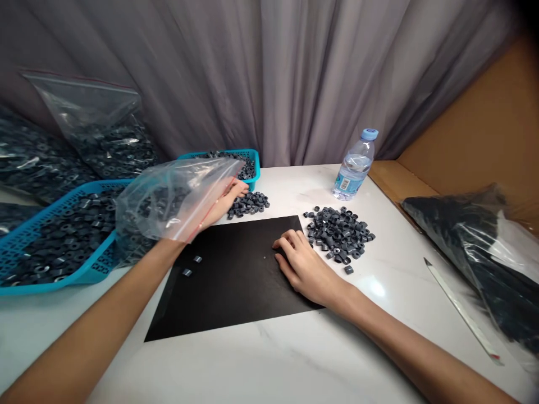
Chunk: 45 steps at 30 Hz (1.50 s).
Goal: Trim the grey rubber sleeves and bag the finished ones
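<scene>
My left hand (228,203) reaches beside the upright clear zip bag (168,193), whose red-edged mouth lies across my wrist. Its fingers are stretched out at the edge of a small heap of dark grey ring-shaped plastic pieces (252,205); nothing shows in them. On the right part of the black mat (227,280) rests my right hand (301,261), fingers bent, with a gap between thumb and forefinger and no piece visible there. Just right of it is a larger heap of the same pieces (339,233). Two loose pieces (187,272) lie on the mat's left side.
A blue basket (90,275) of pieces stands at left, another basket (256,168) behind. Filled bags (113,134) lean against the curtain. A water bottle (353,165) stands at back right. A white strip-like tool (461,308) and a dark-filled bag (475,241) lie at right.
</scene>
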Motion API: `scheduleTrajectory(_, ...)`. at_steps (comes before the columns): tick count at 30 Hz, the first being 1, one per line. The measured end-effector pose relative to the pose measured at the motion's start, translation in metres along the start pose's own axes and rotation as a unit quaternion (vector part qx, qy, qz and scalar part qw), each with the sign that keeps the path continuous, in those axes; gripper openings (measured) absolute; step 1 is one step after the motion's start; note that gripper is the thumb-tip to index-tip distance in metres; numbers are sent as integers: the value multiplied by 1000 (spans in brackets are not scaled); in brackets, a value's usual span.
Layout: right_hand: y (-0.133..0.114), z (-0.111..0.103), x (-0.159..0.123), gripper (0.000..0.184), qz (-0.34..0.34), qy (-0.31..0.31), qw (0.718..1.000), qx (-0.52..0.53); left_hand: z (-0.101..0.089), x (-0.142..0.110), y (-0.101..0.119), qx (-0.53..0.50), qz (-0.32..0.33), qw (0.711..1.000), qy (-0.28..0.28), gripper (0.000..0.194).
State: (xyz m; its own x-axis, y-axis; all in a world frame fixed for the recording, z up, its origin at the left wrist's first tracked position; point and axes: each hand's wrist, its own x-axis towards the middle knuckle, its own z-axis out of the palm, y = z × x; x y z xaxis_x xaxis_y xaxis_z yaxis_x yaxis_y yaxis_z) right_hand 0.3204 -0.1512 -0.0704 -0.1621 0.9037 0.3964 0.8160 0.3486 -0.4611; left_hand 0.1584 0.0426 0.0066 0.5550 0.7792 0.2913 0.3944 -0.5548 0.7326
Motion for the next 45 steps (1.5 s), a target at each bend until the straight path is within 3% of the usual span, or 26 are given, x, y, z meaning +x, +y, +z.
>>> scheduleTrajectory(3, 0, 1, -1, 18, 1, -3, 1000, 4, 18, -26, 13, -48, -2, 997, -57, 50)
scheduleTrajectory(5, 0, 2, -2, 18, 1, -5, 1000, 6, 19, -57, 18, -51, 1, 995, -84, 47)
scheduleTrajectory(7, -1, 2, -3, 18, 1, -7, 1000, 7, 8, -95, 18, -19, -2, 995, -97, 38)
scheduleTrajectory(10, -2, 1, -4, 19, 1, -13, 1000, 11, -21, -152, 8, 164, -9, 982, -95, 42)
scheduleTrajectory(14, -4, 1, -6, 18, 1, -19, 1000, 25, -48, -196, -15, 311, -17, 950, -18, 50)
scheduleTrajectory(17, -5, 4, -7, 18, 5, -16, 999, 37, -49, -198, -31, 310, -46, 950, 3, 52)
scheduleTrajectory(21, -4, 5, -7, 16, 6, -13, 999, 36, -40, -183, -38, 253, -32, 967, 0, 36)
scheduleTrajectory(25, -4, -2, -5, 17, -15, -27, 999, 17, -30, -171, -18, 162, -27, 986, -16, 31)
scheduleTrajectory(29, -12, -12, -6, 19, -67, -31, 997, -20, -7, -166, 14, -42, -47, 996, -64, 23)
scheduleTrajectory(32, -23, -12, -10, 25, -74, -25, 993, 88, 12, -161, 27, -198, -78, 972, -103, 19)
scheduleTrajectory(35, -31, -5, -12, 24, -23, -13, 974, 224, 23, -159, 27, -297, -104, 942, -117, 18)
scheduleTrajectory(41, -34, 0, -10, 19, 114, -58, 891, 436, 23, -164, 21, -345, -144, 919, -122, 18)
scheduleTrajectory(45, -33, -1, -9, 20, 154, -52, 868, 470, 23, -167, 22, -358, -152, 914, -115, 19)
